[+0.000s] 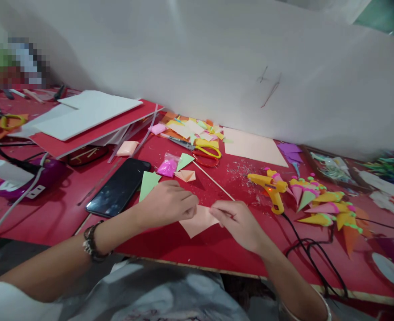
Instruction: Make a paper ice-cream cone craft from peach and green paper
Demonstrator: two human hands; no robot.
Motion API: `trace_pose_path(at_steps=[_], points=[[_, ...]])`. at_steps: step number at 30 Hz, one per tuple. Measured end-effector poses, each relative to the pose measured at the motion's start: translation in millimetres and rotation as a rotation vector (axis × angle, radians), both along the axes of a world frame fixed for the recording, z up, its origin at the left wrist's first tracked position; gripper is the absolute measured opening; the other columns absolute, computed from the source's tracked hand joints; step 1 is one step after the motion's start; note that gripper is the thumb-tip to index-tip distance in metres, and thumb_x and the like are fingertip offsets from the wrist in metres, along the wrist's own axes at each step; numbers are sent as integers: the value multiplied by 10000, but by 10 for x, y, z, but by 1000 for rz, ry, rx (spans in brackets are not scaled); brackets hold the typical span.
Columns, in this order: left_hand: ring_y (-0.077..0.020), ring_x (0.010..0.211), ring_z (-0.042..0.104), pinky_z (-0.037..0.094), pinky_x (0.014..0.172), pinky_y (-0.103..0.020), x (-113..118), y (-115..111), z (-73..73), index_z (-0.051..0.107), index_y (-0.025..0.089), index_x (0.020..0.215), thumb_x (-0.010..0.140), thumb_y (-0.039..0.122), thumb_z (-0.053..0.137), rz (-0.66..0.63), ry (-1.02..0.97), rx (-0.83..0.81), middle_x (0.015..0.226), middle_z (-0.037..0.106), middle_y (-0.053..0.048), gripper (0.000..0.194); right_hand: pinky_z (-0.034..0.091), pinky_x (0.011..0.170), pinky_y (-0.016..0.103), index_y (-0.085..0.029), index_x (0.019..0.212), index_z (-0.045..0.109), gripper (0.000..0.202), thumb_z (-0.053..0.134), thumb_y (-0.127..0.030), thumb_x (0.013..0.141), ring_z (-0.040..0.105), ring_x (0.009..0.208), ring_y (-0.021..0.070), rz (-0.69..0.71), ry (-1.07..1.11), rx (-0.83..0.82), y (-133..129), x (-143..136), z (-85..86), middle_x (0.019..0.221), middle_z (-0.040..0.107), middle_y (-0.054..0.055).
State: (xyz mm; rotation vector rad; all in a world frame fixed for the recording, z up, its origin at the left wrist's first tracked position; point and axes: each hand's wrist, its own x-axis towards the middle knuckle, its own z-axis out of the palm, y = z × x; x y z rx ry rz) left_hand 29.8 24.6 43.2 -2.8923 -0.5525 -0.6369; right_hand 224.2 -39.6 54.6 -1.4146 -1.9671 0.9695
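A peach sheet of paper (pixel 197 225) is held between my two hands near the table's front edge, one corner pointing toward me. My left hand (pixel 172 201) grips its upper left part with curled fingers. At its right side, the fingers of my right hand (pixel 237 220) pinch the edge. Just beyond lie a thin stick (pixel 213 180), a folded peach paper piece (pixel 186 175) and green paper pieces (pixel 149 185). A bag of bright pink clay-like material (pixel 168 166) sits behind my left hand.
A phone (pixel 119 189) lies left of my hands. Yellow-handled scissors (pixel 206 149) rest near paper scraps. To the right, a yellow glue gun (pixel 272 189) with a looping black cord (pixel 312 243) stands beside several paper cones (pixel 324 207). White boards (pixel 99 111) are stacked at left.
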Motion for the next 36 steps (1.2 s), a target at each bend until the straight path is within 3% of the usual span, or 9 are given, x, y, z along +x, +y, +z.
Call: trace_pose_path(at_steps=[7,10,13,15,19,23,28,31,36], points=[[-108,572,448,312,594,-256,-367,195,71,550,167,701,794,151,375,238,187,-40,598,544,13,198,249,467,198,-163,549,415,319,401,-283,844,331,504,68,-65,-52,28,-36,216,43,524,334,-50],[-120,682,490,346,658,-249,-341,171,182,542,143,808,834,165,340,324,67,-191,748,581,-16,204,260,480,202,-161,548,435,328,395,-283,851,351,508,73,-14,-106,63,-27,195,49,522,360,-45],[-103,761,523,373,668,-197,-207,92,239,519,148,928,853,227,369,225,-148,-481,869,592,-21,185,305,541,206,-162,579,473,326,379,-293,862,407,547,83,88,-132,110,-1,113,38,564,450,-30],[-103,739,535,369,630,-190,-126,35,228,540,171,921,834,289,430,125,-100,-582,840,606,-4,184,323,564,210,-166,594,487,335,360,-305,871,427,556,89,114,-154,146,21,68,23,583,484,-22],[-99,526,491,283,504,-217,-64,-52,123,572,158,647,848,306,409,74,97,-496,578,579,11,298,363,702,262,-181,661,542,297,352,-269,871,480,615,112,75,-275,258,44,30,1,622,543,-6],[-96,451,464,217,456,-238,-13,-110,38,554,147,600,864,278,368,113,108,-386,500,543,4,349,232,938,392,-210,755,569,162,420,-194,817,515,726,133,42,-458,428,40,-50,-7,717,587,-5],[-86,418,435,161,435,-237,63,-156,48,546,155,630,861,256,362,117,125,-404,483,533,14,312,347,780,287,-190,629,526,168,416,-143,748,465,604,121,63,-456,531,52,-163,-74,584,532,-10],[-70,415,411,164,434,-220,50,-166,72,535,152,610,861,262,367,101,130,-480,476,512,26,321,339,643,243,-189,598,525,158,439,-152,724,458,586,117,33,-391,516,58,-147,-130,566,537,-10],[-64,442,407,190,446,-195,-71,-138,122,503,141,573,855,226,369,123,135,-543,478,476,31,324,316,606,235,-185,590,522,152,446,-129,710,454,570,110,-25,-387,464,61,73,-201,565,534,-15]])
